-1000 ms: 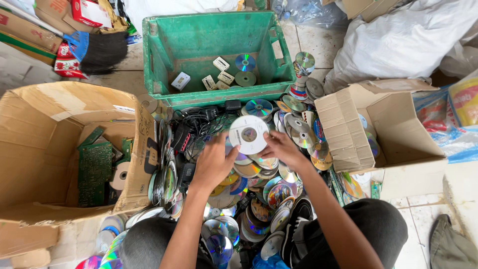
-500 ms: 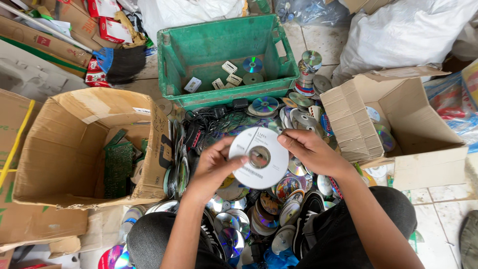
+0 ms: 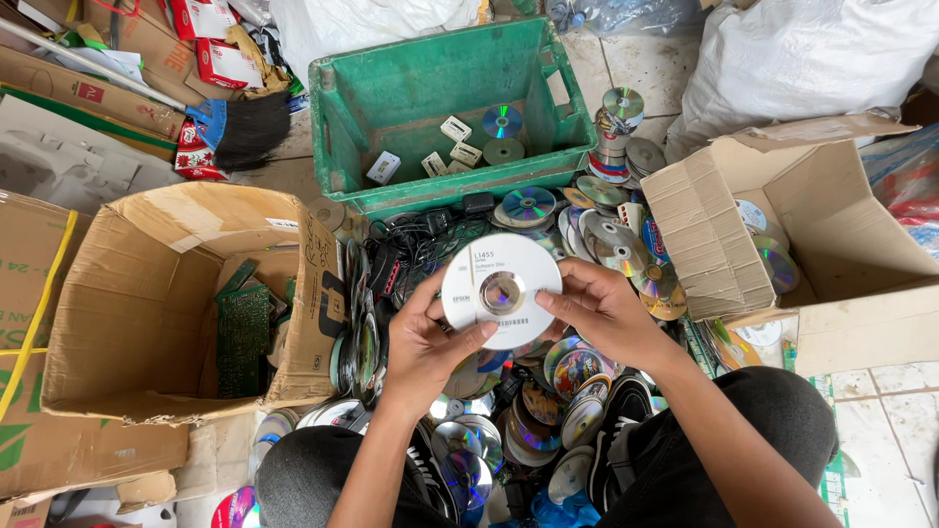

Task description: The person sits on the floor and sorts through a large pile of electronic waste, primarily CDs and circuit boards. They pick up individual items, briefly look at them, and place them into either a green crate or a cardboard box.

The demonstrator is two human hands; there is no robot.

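Two hands hold one white disc (image 3: 502, 290) by its edge: the left hand (image 3: 423, 340) pinches its lower left rim with the thumb on top, and the right hand (image 3: 600, 311) grips its right rim with curled fingers (image 3: 559, 305). The disc faces up, above a heap of loose discs (image 3: 548, 391) on the floor between the person's knees. Beyond lies a green crate (image 3: 440, 108) holding a few discs and small, probably plastic, blocks. A cardboard box (image 3: 166, 293) stands to the left, another box (image 3: 802, 244) to the right.

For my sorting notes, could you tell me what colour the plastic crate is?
Green; the crate shows best in the head view.
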